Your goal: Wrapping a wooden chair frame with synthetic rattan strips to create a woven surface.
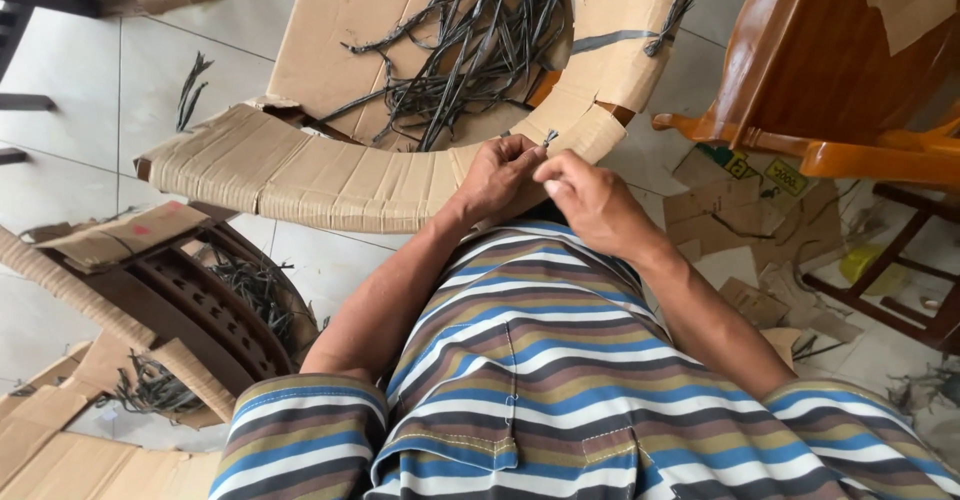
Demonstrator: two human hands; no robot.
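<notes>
Hands are meeting at the rim of the curved cardboard wrap (330, 175). I am seeing my left hand (497, 175) and right hand (590, 203) both pinching narrowly on 1 thin dark strip (549, 138) poking up just beyond the fingertips. It looks light, stiff yet bendable, best gripped near its end. Farther ahead, a dark strip pile (470, 40) is lying inside the wrap. Knuckles are hiding the strip's lower part.

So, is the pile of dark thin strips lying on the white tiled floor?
No, the pile of dark thin strips lies inside the curved brown cardboard wrap.
</notes>
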